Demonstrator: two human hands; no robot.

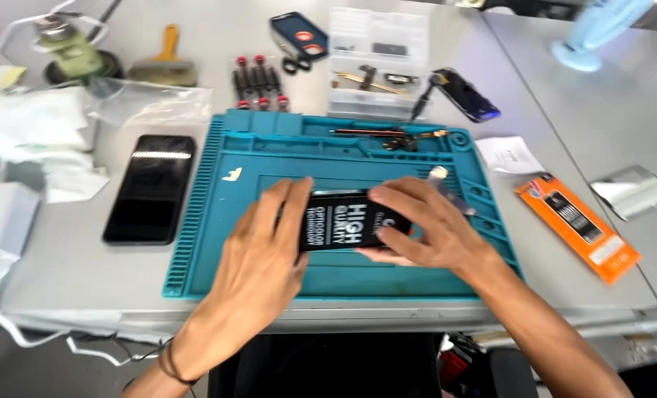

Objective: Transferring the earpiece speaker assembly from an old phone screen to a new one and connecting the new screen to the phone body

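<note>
Both hands hold a black box over the teal mat.

The left hand (263,247) and right hand (424,225) grip the box (339,221) by its ends above the mat (196,221); a dark phone (150,188) lies to the left.

Black box (341,221) on mat, orange pack (578,226) right, dark phone screen (150,188) left.
</note>
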